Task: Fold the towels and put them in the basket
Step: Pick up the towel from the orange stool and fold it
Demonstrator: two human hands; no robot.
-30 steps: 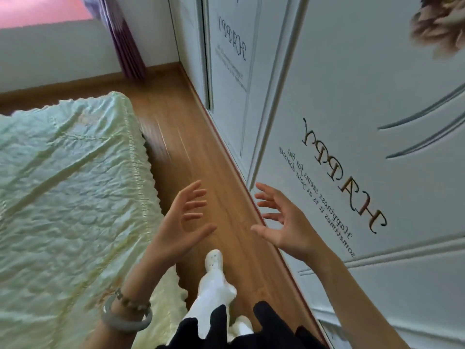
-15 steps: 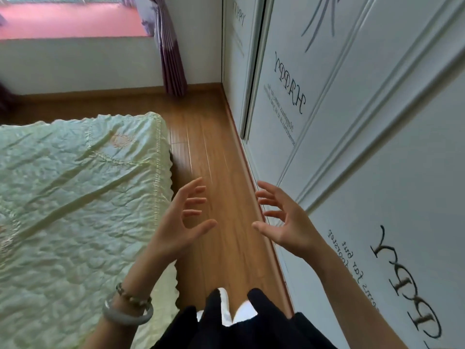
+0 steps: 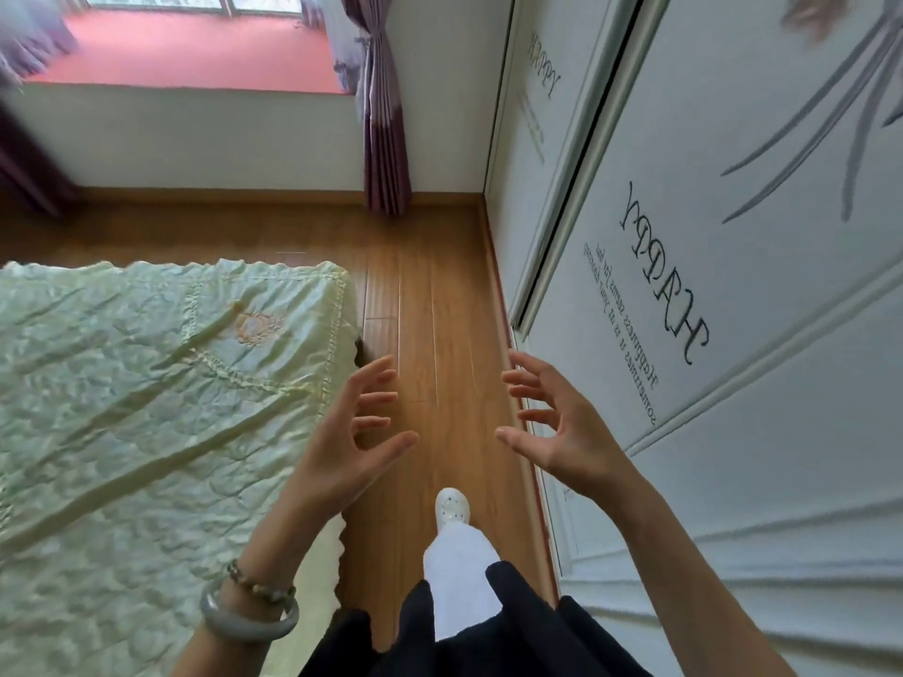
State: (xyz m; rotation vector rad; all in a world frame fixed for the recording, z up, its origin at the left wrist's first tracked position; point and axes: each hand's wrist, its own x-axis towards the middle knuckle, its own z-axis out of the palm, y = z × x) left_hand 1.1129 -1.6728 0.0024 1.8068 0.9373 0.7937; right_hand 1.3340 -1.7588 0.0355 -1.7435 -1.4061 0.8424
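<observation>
Left hand [image 3: 342, 447] and right hand [image 3: 562, 432] hover spread and empty above the floor [image 3: 440, 310], bed [image 3: 146, 408] at nine o'clock; we see no towel or basket, so folding seems unstarted.

The bed [image 3: 122, 432] runs off the left edge. A blurred purple shape [image 3: 29, 36] at top left may be a curtain. Small print [image 3: 618, 329] on the door [image 3: 806, 285] is unreadable. The right forearm [image 3: 708, 603] leaves the bottom edge.

The bedspread [image 3: 146, 393] is crinkled, quilted cloth with a satin sheen. The floor [image 3: 440, 334] is smooth, glossy wood. The wardrobe doors [image 3: 733, 334] look matt white.
</observation>
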